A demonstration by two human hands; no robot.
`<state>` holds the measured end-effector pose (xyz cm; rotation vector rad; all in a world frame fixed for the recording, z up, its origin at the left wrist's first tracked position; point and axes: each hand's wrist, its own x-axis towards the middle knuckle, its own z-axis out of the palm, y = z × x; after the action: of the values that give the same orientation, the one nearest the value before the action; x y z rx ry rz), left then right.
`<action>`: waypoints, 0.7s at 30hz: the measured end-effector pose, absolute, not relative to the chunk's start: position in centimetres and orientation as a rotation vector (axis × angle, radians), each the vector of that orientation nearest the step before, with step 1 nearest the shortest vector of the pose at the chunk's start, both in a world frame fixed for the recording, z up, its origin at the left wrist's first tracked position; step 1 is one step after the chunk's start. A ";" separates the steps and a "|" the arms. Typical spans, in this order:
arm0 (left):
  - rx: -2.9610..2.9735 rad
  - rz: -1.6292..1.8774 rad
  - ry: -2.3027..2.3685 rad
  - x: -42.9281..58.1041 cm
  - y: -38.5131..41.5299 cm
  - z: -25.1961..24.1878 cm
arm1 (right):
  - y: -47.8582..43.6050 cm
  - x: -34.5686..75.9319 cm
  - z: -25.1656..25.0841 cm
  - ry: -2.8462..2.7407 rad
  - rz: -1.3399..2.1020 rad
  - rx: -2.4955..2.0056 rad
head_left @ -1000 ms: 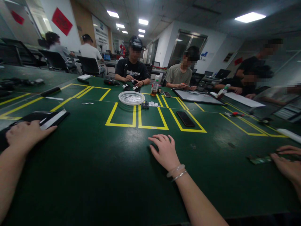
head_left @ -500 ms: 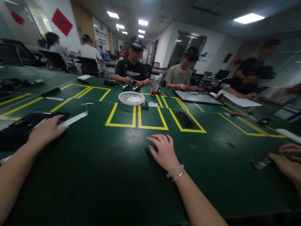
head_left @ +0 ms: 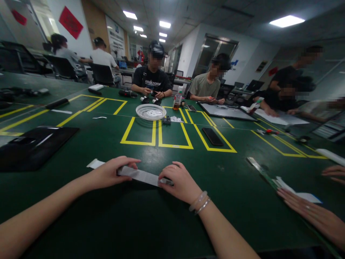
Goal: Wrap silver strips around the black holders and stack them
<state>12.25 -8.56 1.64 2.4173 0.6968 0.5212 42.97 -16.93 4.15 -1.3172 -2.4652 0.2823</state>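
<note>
A white flat ribbon cable [head_left: 145, 177] with fine lengthwise lines stretches between my two hands, just above the green table [head_left: 129, 223]. My left hand [head_left: 107, 175] is closed on its left part, thumb below and fingers above. Past that hand a pale end of the strip sticks out to the left. My right hand [head_left: 180, 181] pinches the right end, and the fingers hide part of that tip. Two bracelets circle the right wrist. To the left of my hands lies a glossy black panel [head_left: 40, 147].
Yellow tape outlines mark the table, one holding a black phone [head_left: 212, 136]. Beyond is a white basket [head_left: 151, 112] near a bottle [head_left: 177, 100]. At right, a co-worker's hand [head_left: 309, 212] rests by a long green strip [head_left: 265, 176] and white sheet. Several people sit around.
My left hand has come from the black panel at the left to the middle, bringing the ribbon cable. My right hand has closed on its other end. A green strip appeared by the co-worker.
</note>
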 end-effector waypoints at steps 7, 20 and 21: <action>2.421 0.576 0.707 12.1 -8.4 1.6 | -16.8 43.1 3.8 -2.399 0.321 -1.333; 2.381 1.076 1.939 -6.8 0.1 -0.8 | -14.8 45.1 4.6 -0.861 0.934 -1.100; 2.368 1.025 1.918 -8.0 0.2 -1.0 | -14.7 45.3 4.6 -0.777 0.961 -1.087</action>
<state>-7.99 0.21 -0.96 2.3677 1.9184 1.0246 45.27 -14.70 4.59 -1.0872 -0.7774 0.9613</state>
